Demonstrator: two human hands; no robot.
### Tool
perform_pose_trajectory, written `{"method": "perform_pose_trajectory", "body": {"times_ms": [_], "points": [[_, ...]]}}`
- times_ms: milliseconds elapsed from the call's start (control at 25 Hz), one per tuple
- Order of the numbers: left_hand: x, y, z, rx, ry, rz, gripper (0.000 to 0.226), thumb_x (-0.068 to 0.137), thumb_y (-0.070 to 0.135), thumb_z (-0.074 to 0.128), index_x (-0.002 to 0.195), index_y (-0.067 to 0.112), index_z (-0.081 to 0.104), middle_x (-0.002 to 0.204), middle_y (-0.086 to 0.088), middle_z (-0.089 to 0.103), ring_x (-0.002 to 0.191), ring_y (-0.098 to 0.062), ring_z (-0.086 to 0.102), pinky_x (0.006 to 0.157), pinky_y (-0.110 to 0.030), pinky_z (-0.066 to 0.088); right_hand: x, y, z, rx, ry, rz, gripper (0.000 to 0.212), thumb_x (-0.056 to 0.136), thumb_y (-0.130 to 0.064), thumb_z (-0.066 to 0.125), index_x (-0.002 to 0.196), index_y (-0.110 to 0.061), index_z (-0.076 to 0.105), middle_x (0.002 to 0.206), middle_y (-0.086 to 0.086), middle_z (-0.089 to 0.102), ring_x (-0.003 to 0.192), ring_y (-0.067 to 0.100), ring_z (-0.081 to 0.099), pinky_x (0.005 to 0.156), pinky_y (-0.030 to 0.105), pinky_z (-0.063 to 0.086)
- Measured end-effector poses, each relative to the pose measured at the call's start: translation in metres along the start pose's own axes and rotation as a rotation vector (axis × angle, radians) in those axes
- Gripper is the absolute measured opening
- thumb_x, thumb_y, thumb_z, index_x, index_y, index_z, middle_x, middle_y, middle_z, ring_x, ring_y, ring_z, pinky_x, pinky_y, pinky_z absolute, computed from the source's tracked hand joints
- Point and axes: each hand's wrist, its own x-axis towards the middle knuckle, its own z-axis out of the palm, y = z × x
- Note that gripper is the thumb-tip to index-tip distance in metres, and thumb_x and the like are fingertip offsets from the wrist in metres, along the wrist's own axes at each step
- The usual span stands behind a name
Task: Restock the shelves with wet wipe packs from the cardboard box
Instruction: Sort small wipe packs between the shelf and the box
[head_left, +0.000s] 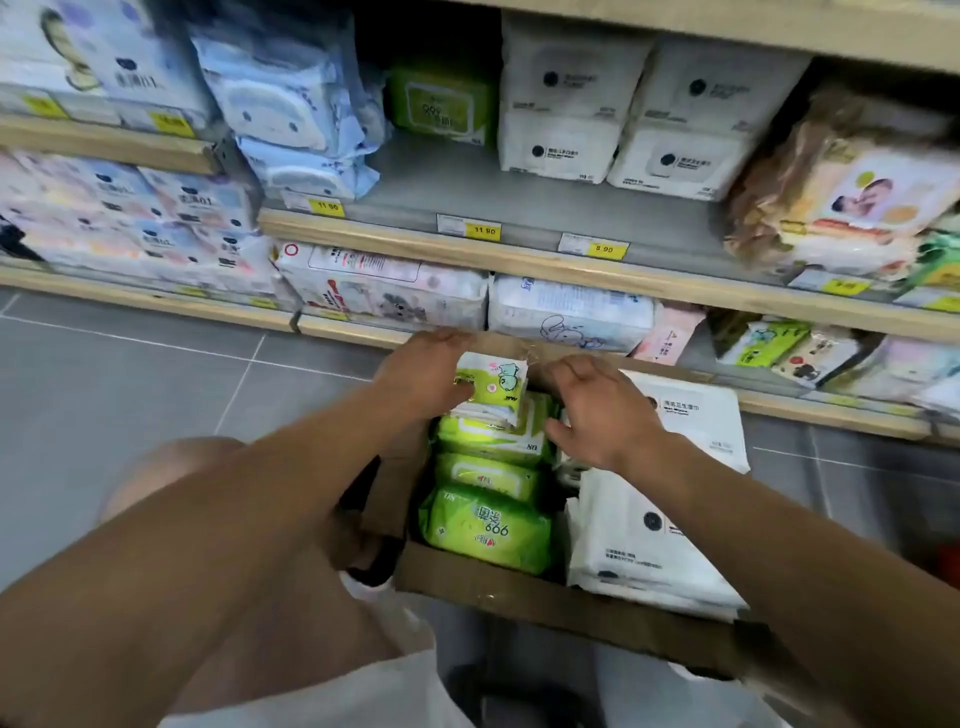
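Shelves (519, 260) faced, cardboard box (519, 592) near.
Soft green pack (491, 382) is held by left hand (423, 374); right hand (597, 410) rests spread.

Grey tiled floor (130, 374), white grout

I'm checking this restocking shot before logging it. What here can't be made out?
Head view only:
- Left hand: its fingers reach behind the small green pack, so the grip is hidden.
- Cardboard box: its right side is covered by the right forearm, and how deep the stacks go is hidden by the top packs.
- Price tags: the small print is blurred.
- White packs: the small text is too small to read.
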Motion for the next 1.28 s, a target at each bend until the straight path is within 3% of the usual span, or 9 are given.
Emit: {"method": "perform_pose_trajectory", "body": {"times_ms": [160,320,480,760,920,1040,1120,1200,1280], "points": [[0.043,-0.003,0.034,0.059,-0.119,-0.017,0.066,0.082,0.03,0.063,0.143,0.021,0.038,0.149,-0.006,0.04,0.13,-0.03,0.042,0.103,-0.041,0.042,0.037,0.014,0.016,-0.004,-0.021,0.001,0.065,0.088,-0.041,0.051,0.145,-0.016,0.032,0.146,0.006,0.038,0.138,0.027,0.029,0.114,0.035,0.025],[0.069,-0.009,0.063,0.11,-0.167,0.007,0.062,0.085,0.036,0.061,0.141,0.027,0.037,0.143,-0.001,0.044,0.131,-0.027,0.038,0.101,-0.042,0.043,0.06,0.025,0.03,-0.012,-0.028,-0.011,0.065,0.089,-0.042,0.051,0.145,-0.015,0.032,0.144,0.007,0.038,0.136,0.027,0.03,0.113,0.035,0.025],[0.07,-0.013,0.077,0.148,-0.082,0.048,0.065,0.079,0.035,0.067,0.138,0.024,0.041,0.142,-0.002,0.045,0.13,-0.029,0.039,0.106,-0.043,0.036,0.076,0.031,0.04,0.014,-0.046,-0.001,0.064,0.089,-0.044,0.053,0.143,-0.016,0.033,0.145,0.006,0.038,0.136,0.027,0.03,0.112,0.037,0.028],[0.056,-0.024,0.062,-0.063,0.062,-0.055,0.047,0.072,0.025,0.075,0.113,0.019,0.054,0.117,-0.004,0.056,0.107,-0.03,0.052,0.08,-0.039,0.047,0.083,0.028,0.037,0.056,-0.042,0.046,0.055,0.089,-0.041,0.055,0.136,-0.016,0.04,0.141,0.004,0.04,0.129,0.029,0.037,0.103,0.038,0.034],[0.051,-0.029,0.046,-0.199,-0.005,-0.042,0.03,0.073,0.02,0.074,0.098,0.011,0.061,0.092,-0.01,0.06,0.09,-0.031,0.058,0.071,-0.037,0.047,0.085,0.026,0.038,0.069,-0.037,0.054,0.055,0.087,-0.037,0.057,0.135,-0.015,0.042,0.138,0.006,0.043,0.125,0.031,0.04,0.102,0.039,0.038],[0.039,-0.052,0.021,-0.299,0.009,-0.245,0.014,0.076,0.016,0.072,0.077,0.009,0.06,0.075,-0.009,0.057,0.074,-0.028,0.055,0.061,-0.031,0.036,0.095,0.015,0.038,0.068,-0.063,0.038,0.056,0.087,-0.036,0.058,0.136,-0.015,0.041,0.137,0.007,0.043,0.124,0.031,0.041,0.098,0.039,0.039],[0.028,-0.071,0.011,-0.412,0.036,-0.416,0.025,0.076,0.018,0.072,0.064,0.012,0.051,0.067,-0.006,0.051,0.066,-0.025,0.05,0.057,-0.03,0.036,0.109,0.001,0.044,0.064,-0.084,0.011,0.054,0.089,-0.036,0.058,0.135,-0.014,0.041,0.137,0.007,0.043,0.124,0.031,0.041,0.095,0.039,0.04],[0.017,-0.086,0.011,-0.563,0.078,-0.5,0.021,0.07,0.024,0.074,0.071,0.007,0.06,0.069,-0.009,0.06,0.065,-0.031,0.057,0.06,-0.036,0.048,0.124,-0.01,0.054,0.046,-0.101,-0.004,0.053,0.091,-0.037,0.055,0.136,-0.014,0.041,0.138,0.008,0.044,0.125,0.031,0.041,0.095,0.039,0.041],[0.008,-0.093,0.013,-0.69,0.123,-0.556,0.026,0.064,0.026,0.073,0.087,0.014,0.071,0.08,-0.01,0.072,0.075,-0.034,0.067,0.068,-0.046,0.056,0.138,-0.017,0.066,0.023,-0.131,0.009,0.055,0.092,-0.038,0.053,0.14,-0.015,0.039,0.14,0.007,0.044,0.128,0.031,0.039,0.1,0.041,0.038]]}}
